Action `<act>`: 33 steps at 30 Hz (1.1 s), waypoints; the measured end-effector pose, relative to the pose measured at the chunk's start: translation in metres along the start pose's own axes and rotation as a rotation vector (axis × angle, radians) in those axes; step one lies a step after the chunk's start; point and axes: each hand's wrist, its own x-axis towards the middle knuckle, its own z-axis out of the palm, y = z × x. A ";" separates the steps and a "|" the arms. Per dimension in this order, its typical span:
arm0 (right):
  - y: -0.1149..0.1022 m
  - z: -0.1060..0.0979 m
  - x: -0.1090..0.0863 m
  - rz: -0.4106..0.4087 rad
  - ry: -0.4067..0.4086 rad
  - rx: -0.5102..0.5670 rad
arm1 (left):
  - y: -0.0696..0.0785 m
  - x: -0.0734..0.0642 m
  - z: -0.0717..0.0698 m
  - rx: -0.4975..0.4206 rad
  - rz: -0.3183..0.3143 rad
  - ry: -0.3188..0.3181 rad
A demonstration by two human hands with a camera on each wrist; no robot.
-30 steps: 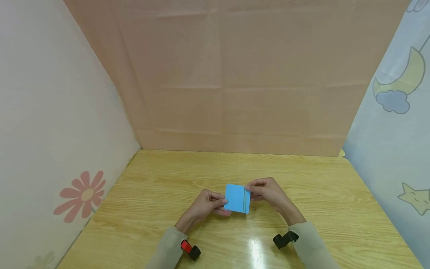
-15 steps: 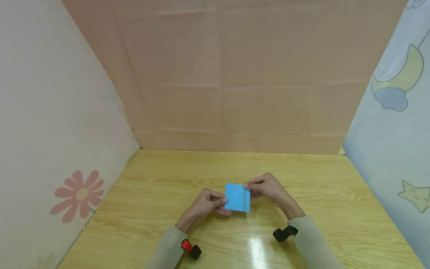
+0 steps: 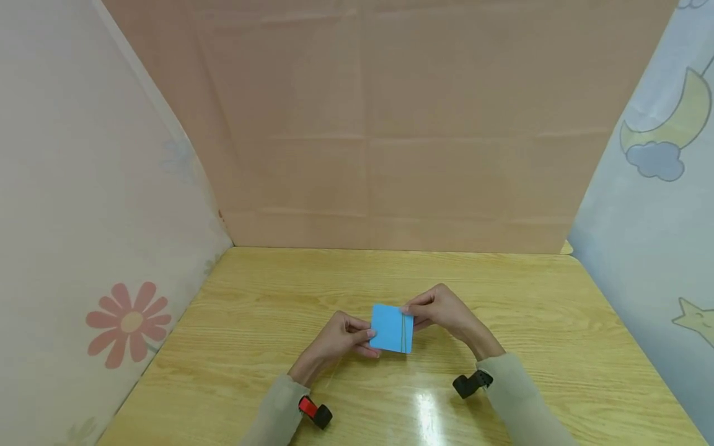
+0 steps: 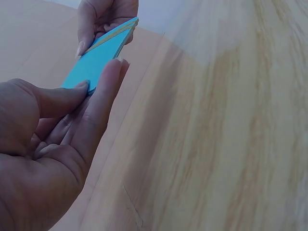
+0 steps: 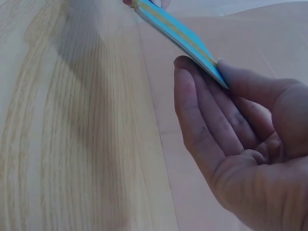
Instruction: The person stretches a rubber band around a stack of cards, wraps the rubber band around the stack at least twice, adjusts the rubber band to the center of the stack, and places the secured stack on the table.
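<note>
A blue square card [image 3: 385, 327] with rounded corners is held above the table, tilted, between both hands. Around its right part runs a tan rubber band [image 3: 403, 337], its two strands close together at the top and slightly apart lower down. My left hand [image 3: 336, 339] pinches the card's left edge, thumb on top and fingers beneath. At the upper right corner my right hand [image 3: 448, 313] pinches the card, its thumb right at the rubber band. The right wrist view shows the card's thin pale edge and the band [image 5: 175, 30] crossing its face.
A wood-grain table [image 3: 268, 291] lies beneath. Brown paper [image 3: 446, 155] stands along its back edge. Walls with a pink flower [image 3: 131, 321] on the left and a moon [image 3: 672, 121] on the right flank it. Each sleeve carries a small dark wrist device.
My right hand has shifted slightly up along the card's edge. The band's strands, parallel a second ago, have drawn together at the top. The left hand keeps its pinch.
</note>
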 end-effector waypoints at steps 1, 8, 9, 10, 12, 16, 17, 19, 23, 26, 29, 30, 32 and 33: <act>-0.001 0.000 0.000 -0.008 -0.004 -0.009 | 0.000 0.000 0.000 0.001 0.001 0.002; -0.005 0.000 0.004 -0.005 -0.003 -0.090 | 0.004 0.003 0.006 0.016 0.023 -0.020; -0.005 0.000 0.004 0.000 0.000 -0.099 | 0.004 0.003 0.008 0.018 0.024 -0.021; -0.005 0.000 0.004 0.002 0.002 -0.105 | 0.005 0.004 0.009 0.020 0.024 -0.018; -0.004 -0.002 0.004 0.012 0.007 -0.104 | 0.004 0.006 0.010 0.024 0.018 -0.011; 0.000 -0.003 0.001 0.031 0.013 -0.078 | 0.003 0.008 0.010 0.034 0.002 -0.001; 0.000 -0.003 0.001 0.034 0.013 -0.072 | 0.003 0.008 0.010 0.032 -0.002 0.001; 0.002 -0.004 0.001 0.036 0.013 -0.065 | 0.002 0.008 0.010 0.028 0.001 0.002; 0.002 -0.005 0.001 0.032 0.006 -0.071 | 0.002 0.009 0.009 0.046 0.025 0.010; 0.001 -0.004 0.002 0.036 -0.011 -0.073 | 0.002 0.009 0.009 0.067 0.039 0.035; 0.001 -0.005 0.001 0.042 -0.039 -0.066 | 0.002 0.009 0.010 0.073 0.038 0.059; 0.002 -0.006 0.000 0.045 -0.049 -0.062 | 0.002 0.009 0.010 0.076 0.036 0.068; 0.002 -0.008 -0.001 0.049 -0.070 -0.060 | 0.001 0.008 0.010 0.085 0.032 0.082; 0.003 -0.009 -0.002 0.053 -0.078 -0.061 | 0.001 0.008 0.010 0.088 0.029 0.085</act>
